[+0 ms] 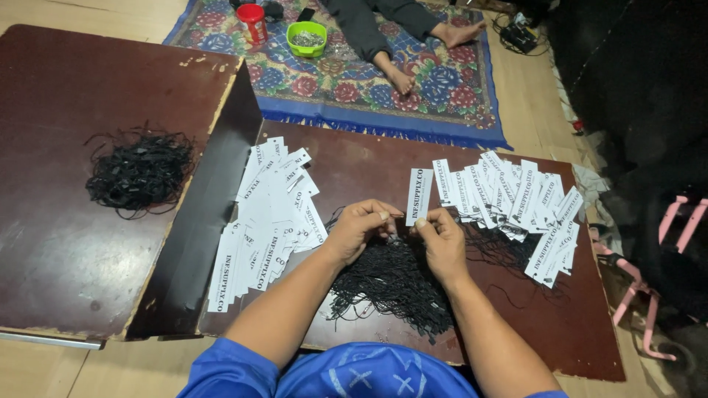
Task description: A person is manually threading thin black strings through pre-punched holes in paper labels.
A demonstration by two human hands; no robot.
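- A person in a blue shirt (346,376) is sitting at a low dark board (369,169) and working with both hands over a heap of black strings (394,284).
- The right hand (441,239) is pinching the lower end of a white paper tag (419,195), finger and thumb pressed together on it, so the tag is standing upright above the knuckles.
- The left hand (359,227) is curling in just beside the right, its fingertips closing together near the foot of the tag; whether a string is lying between them cannot be told.
- The heap of black strings is lying on the board directly under and in front of both hands, touching the wrists.
- A fanned stack of white tags (269,221) is lying to the left of the hands, reaching the board's left edge.
- A second spread of tags (520,206) is lying to the right, some with black strings trailing beneath.
- A second dark board (81,81) is lying further left, carrying a separate bundle of black strings (140,171).
- Beyond the boards, another person's bare feet (402,79) are resting on a flowered rug (450,103), near a green bowl (307,38) and a red jar (252,22).
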